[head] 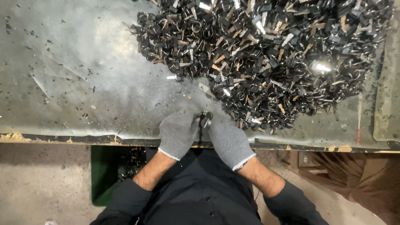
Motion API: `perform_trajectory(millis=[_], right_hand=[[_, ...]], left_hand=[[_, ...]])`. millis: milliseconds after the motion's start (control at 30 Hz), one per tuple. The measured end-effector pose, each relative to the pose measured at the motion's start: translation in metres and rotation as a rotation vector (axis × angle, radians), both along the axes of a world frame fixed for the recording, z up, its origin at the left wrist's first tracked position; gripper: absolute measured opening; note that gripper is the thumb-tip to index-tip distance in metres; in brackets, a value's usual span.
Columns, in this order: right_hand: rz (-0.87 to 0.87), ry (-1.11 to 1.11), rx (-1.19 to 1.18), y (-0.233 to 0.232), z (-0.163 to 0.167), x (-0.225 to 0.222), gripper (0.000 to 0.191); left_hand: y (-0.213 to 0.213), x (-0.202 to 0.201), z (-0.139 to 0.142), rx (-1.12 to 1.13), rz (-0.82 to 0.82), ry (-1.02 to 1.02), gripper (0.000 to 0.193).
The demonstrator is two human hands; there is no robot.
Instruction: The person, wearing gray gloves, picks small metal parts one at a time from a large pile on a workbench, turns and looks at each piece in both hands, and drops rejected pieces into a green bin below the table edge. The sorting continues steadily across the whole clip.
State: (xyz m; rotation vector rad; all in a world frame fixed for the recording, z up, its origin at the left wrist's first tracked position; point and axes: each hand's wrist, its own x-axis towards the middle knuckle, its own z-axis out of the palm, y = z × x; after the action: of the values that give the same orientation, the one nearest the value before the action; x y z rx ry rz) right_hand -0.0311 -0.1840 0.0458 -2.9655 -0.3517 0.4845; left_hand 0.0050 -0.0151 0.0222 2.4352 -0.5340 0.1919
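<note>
Both hands wear grey knitted gloves. The left hand (178,132) and the right hand (230,141) meet at the near edge of the scratched, dusty grey metal table (83,83), fingers curled shut together on a small black ringed metal part (204,118) pinched between their tips. Just beyond and to the right spreads a large heap of similar black rings and tan-tipped metal pieces (266,54). A green bin (102,175) stands below the table, near left.

No packages, labels, signs or screens in view.
</note>
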Motion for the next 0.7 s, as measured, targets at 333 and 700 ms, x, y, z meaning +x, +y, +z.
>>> perform_trajectory(millis=[333, 700], right_hand=[[-0.123, 0.172, 0.314, -0.002, 0.008, 0.019, 0.041], [0.065, 0.071, 0.149, -0.01, 0.014, 0.017, 0.023]], left_hand=[[0.005, 0.0, -0.016, -0.041, -0.063, -0.029, 0.01], [0.017, 0.012, 0.008, 0.052, -0.316, 0.33, 0.019]])
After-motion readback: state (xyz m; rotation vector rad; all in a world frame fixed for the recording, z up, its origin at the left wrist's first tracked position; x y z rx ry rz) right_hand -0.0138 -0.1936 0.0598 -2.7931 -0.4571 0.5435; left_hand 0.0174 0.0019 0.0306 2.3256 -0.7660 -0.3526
